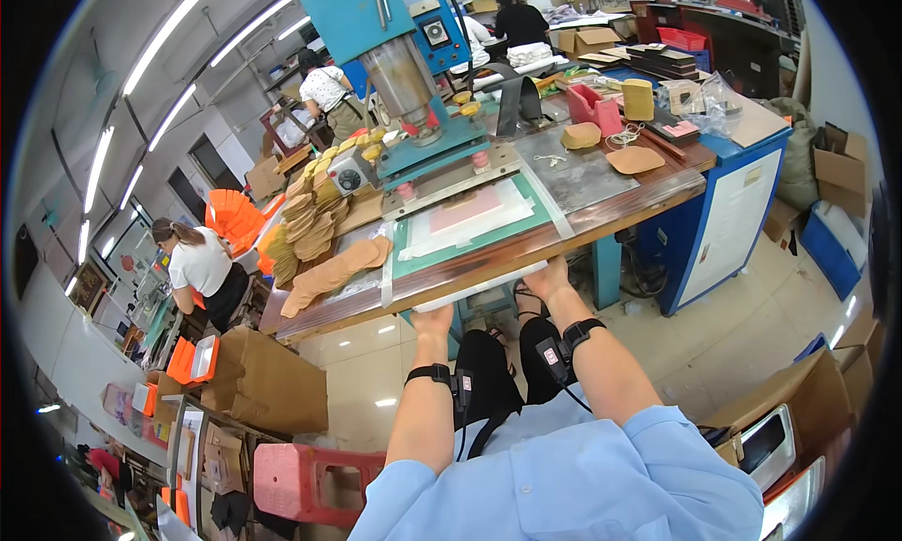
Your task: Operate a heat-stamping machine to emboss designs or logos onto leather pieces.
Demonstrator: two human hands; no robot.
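Observation:
Under the front edge of the wooden worktable (611, 214), a long white bar (481, 287) runs between my hands. My left hand (432, 318) grips its left end and my right hand (547, 276) its right end; most fingers are hidden behind the bar and table edge. Just beyond, a teal press (437, 156) with a metal cylinder stands over a green mat (413, 250). A white-framed sheet with a pink middle (467, 210) lies flat on that mat, partly beneath the press plate.
Stacked tan cut pieces (310, 212) and a long tan piece (334, 276) lie left of the press. To the right are a pink holder (594, 109) and tan pieces (635, 160). A red stool (301, 480) and cardboard boxes flank me. Other people work farther off.

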